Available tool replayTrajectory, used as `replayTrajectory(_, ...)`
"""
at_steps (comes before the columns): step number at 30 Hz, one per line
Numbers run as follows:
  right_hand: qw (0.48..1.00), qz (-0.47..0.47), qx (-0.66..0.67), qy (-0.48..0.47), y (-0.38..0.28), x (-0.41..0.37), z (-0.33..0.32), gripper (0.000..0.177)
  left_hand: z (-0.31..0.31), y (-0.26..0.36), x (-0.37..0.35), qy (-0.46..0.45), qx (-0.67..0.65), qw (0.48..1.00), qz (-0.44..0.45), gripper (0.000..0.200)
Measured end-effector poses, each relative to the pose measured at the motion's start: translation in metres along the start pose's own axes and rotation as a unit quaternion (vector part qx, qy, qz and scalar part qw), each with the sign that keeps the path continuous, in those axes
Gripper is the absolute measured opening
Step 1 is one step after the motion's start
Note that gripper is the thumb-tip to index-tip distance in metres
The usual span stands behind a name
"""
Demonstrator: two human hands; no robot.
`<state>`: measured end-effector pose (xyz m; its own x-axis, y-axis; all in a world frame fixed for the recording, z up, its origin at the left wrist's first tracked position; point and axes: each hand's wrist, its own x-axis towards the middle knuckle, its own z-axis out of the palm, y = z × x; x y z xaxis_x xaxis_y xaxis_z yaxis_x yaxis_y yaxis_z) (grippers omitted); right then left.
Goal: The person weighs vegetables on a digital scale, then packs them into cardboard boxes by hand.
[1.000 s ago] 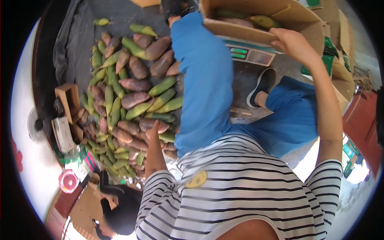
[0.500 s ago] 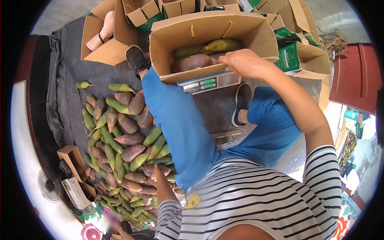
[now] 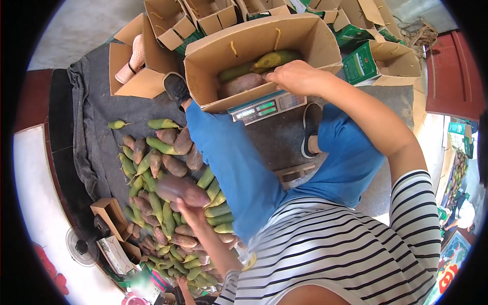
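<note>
My left hand (image 3: 191,212) holds a large purple-brown radish (image 3: 182,191), blurred by motion, above the pile of green radishes (image 3: 168,217) and purple ones on the dark cloth. My right hand (image 3: 290,76) is at the near edge of a large cardboard box (image 3: 208,57), its fingers closed, partly hidden behind the rim. Inside the box lie green radishes (image 3: 277,59) and a purple radish (image 3: 241,85). Under the box is a digital scale (image 3: 254,112) with lit green displays.
A box (image 3: 155,76) with a pink dotted item stands at the upper left. More open boxes (image 3: 211,18) line the back. A fan (image 3: 81,247) is at the lower left. Another person's hand (image 3: 182,281) shows at the bottom.
My left hand has risen from the pile, now with a purple radish in it. My right hand remains at the box edge. The view has shifted slightly.
</note>
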<state>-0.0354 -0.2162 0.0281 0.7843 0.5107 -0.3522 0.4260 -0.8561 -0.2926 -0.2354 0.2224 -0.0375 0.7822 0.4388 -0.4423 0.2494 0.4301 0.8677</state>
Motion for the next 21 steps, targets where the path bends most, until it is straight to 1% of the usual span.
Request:
replayTrajectory(1, 1.0, -0.004, -0.005, 0.006, 0.0, 0.0, 0.001, 0.022, 0.018, 0.021, 0.015, -0.07, 0.004, 0.997, 0.044, 0.079)
replayTrajectory(3, 1.0, -0.009, -0.016, 0.018, 0.001, -0.001, 0.005, 0.023, 0.095, 0.066, 0.023, -0.172, 0.071, 0.963, 0.194, 0.084)
replayTrajectory(5, 1.0, -0.011, -0.017, 0.024, 0.0, -0.003, 0.002, 0.02, 0.175, 0.101, 0.016, -0.254, 0.145, 0.92, 0.26, 0.078)
replayTrajectory(7, 0.999, -0.01, -0.022, 0.024, -0.002, -0.005, 0.002, 0.019, 0.246, 0.113, 0.011, -0.322, 0.257, 0.86, 0.3, 0.072)
replayTrajectory(8, 0.999, -0.007, -0.026, 0.022, -0.003, -0.005, 0.001, 0.018, 0.278, 0.11, 0.017, -0.352, 0.295, 0.775, 0.434, 0.07)
replayTrajectory(9, 0.999, -0.004, -0.031, 0.02, -0.003, -0.005, 0.001, 0.018, 0.307, 0.097, 0.019, -0.338, 0.286, 0.754, 0.484, 0.082)
replayTrajectory(10, 0.999, -0.004, -0.029, 0.027, -0.002, -0.005, 0.004, 0.018, 0.333, 0.091, 0.018, -0.347, 0.338, 0.712, 0.509, 0.089)
replayTrajectory(11, 0.999, -0.004, -0.028, 0.033, 0.0, -0.003, 0.008, 0.019, 0.355, 0.082, 0.02, -0.355, 0.359, 0.642, 0.577, 0.09)
replayTrajectory(12, 0.999, -0.004, -0.025, 0.038, 0.0, -0.003, 0.011, 0.019, 0.37, 0.067, 0.026, -0.362, 0.391, 0.602, 0.595, 0.09)
replayTrajectory(13, 0.999, -0.011, -0.015, 0.039, -0.003, -0.007, 0.004, 0.02, 0.379, 0.048, 0.034, -0.372, 0.418, 0.575, 0.597, 0.09)
replayTrajectory(14, 0.999, -0.011, -0.028, 0.01, -0.005, -0.007, -0.002, 0.02, 0.383, 0.032, 0.042, -0.419, 0.455, 0.575, 0.535, 0.089)
replayTrajectory(16, 0.997, -0.01, -0.053, -0.047, -0.007, -0.007, -0.009, 0.02, 0.381, 0.005, 0.061, -0.486, 0.527, 0.56, 0.415, 0.084)
replayTrajectory(17, 0.999, -0.02, -0.045, -0.01, -0.005, -0.007, -0.008, 0.02, 0.376, 0.003, 0.071, -0.502, 0.536, 0.564, 0.378, 0.081)
replayTrajectory(18, 0.999, -0.028, -0.035, 0.028, -0.004, -0.008, -0.006, 0.019, 0.37, 0.016, 0.069, -0.473, 0.55, 0.53, 0.44, 0.074)
replayTrajectory(19, 0.997, -0.034, -0.024, 0.066, -0.003, -0.009, -0.002, 0.019, 0.362, 0.028, 0.067, -0.449, 0.533, 0.551, 0.459, 0.069)
replayTrajectory(20, 0.997, -0.028, -0.03, 0.062, -0.002, -0.009, 0.001, 0.019, 0.352, 0.039, 0.066, -0.424, 0.516, 0.571, 0.476, 0.065)
replayTrajectory(21, 0.997, -0.025, -0.036, 0.058, 0.001, -0.005, 0.004, 0.019, 0.337, 0.05, 0.062, -0.384, 0.499, 0.613, 0.477, 0.06)
